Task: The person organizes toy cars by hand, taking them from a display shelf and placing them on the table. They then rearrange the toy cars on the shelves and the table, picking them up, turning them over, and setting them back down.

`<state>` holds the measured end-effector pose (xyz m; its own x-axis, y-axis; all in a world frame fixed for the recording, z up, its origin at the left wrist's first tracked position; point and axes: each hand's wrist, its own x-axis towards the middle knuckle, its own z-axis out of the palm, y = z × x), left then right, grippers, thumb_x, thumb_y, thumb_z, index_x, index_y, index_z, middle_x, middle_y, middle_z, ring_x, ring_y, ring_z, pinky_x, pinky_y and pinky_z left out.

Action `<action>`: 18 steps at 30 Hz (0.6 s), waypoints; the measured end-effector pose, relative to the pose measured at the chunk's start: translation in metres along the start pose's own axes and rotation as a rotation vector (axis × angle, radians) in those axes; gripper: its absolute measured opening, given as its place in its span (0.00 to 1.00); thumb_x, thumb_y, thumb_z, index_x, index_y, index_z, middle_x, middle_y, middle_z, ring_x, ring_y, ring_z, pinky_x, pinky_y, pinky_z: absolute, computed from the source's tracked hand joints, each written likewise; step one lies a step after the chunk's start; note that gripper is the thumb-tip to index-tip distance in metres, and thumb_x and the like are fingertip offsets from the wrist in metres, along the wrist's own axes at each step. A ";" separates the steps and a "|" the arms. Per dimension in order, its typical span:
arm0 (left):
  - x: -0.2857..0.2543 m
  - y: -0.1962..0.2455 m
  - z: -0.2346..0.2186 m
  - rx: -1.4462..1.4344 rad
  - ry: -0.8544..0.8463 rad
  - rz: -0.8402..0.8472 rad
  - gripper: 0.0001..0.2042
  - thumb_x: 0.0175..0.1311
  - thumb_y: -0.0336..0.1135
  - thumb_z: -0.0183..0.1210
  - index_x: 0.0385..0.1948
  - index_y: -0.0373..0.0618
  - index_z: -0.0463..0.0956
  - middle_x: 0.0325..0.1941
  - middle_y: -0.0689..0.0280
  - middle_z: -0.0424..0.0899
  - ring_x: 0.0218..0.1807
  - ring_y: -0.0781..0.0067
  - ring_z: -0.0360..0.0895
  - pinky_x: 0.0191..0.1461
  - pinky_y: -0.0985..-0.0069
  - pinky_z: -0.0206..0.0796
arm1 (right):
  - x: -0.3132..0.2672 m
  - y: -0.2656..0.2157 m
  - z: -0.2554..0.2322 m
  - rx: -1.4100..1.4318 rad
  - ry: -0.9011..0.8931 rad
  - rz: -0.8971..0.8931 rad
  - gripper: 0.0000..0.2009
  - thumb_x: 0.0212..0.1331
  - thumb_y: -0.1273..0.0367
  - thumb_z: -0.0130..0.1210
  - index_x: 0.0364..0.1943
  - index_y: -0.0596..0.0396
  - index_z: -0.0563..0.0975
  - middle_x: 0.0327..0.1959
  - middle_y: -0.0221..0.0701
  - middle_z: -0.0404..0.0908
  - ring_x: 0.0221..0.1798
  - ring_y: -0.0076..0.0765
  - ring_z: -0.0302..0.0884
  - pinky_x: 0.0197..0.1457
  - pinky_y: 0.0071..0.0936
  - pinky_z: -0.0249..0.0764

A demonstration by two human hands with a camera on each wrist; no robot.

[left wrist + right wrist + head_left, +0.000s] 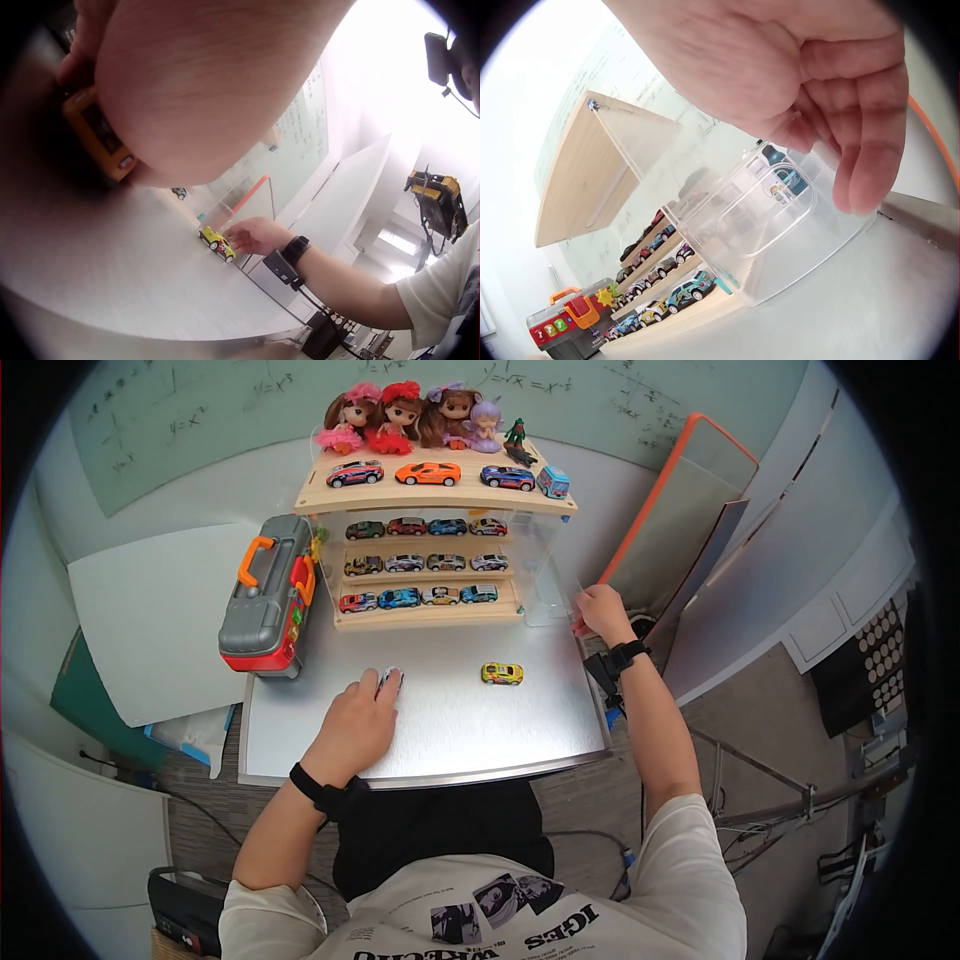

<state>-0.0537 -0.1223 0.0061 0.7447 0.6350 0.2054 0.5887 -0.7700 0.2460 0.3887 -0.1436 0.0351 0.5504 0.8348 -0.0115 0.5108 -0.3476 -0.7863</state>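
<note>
My left hand point(358, 728) is low over the left part of the metal tabletop and holds a small toy car point(391, 678) under its fingers. In the left wrist view that toy car point(99, 139) looks orange-yellow in shadow, partly covered by the hand. A yellow toy car point(502, 674) sits by itself between the two hands. At the table's right side my right hand point(606, 613) has its curled fingers at the outer edge of a clear plastic panel point(769, 259), which stands out from the display case; the thumb's contact is hidden.
The wooden-topped display case point(430, 618) holds three rows of toy cars; dolls point(400, 422) and more cars stand on top. A grey toolbox point(268, 595) with orange handle is at the left. An orange-framed mirror point(680, 490) leans at the right. The table's front edge point(430, 782) is near the body.
</note>
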 end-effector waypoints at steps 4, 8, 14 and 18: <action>-0.001 0.000 -0.001 -0.008 0.002 0.004 0.25 0.63 0.27 0.61 0.64 0.34 0.71 0.51 0.49 0.75 0.49 0.48 0.79 0.55 0.59 0.74 | 0.000 -0.003 0.001 -0.039 -0.003 -0.011 0.15 0.66 0.73 0.45 0.27 0.74 0.76 0.21 0.46 0.82 0.21 0.44 0.86 0.24 0.37 0.83; -0.001 -0.002 -0.001 -0.017 -0.001 0.003 0.25 0.63 0.28 0.61 0.64 0.34 0.70 0.52 0.49 0.75 0.49 0.47 0.79 0.55 0.59 0.74 | 0.001 -0.002 0.004 -0.055 0.020 0.013 0.16 0.67 0.71 0.46 0.27 0.74 0.77 0.21 0.46 0.82 0.21 0.43 0.86 0.25 0.36 0.84; -0.001 -0.004 -0.011 -0.060 -0.038 0.024 0.25 0.64 0.28 0.62 0.64 0.35 0.70 0.51 0.49 0.74 0.49 0.46 0.80 0.55 0.58 0.75 | -0.016 -0.012 0.010 -0.272 0.383 -0.180 0.15 0.67 0.67 0.54 0.30 0.68 0.80 0.26 0.46 0.83 0.28 0.47 0.85 0.34 0.39 0.81; 0.002 -0.008 -0.012 -0.059 -0.055 0.038 0.24 0.65 0.29 0.62 0.63 0.36 0.70 0.50 0.50 0.74 0.49 0.47 0.80 0.54 0.58 0.75 | -0.055 -0.041 0.026 -0.196 0.482 -0.548 0.10 0.61 0.67 0.60 0.32 0.61 0.81 0.33 0.45 0.84 0.36 0.53 0.82 0.42 0.42 0.77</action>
<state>-0.0614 -0.1140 0.0162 0.7833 0.5998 0.1634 0.5413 -0.7873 0.2951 0.3198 -0.1644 0.0520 0.3882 0.6468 0.6565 0.8781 -0.0433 -0.4765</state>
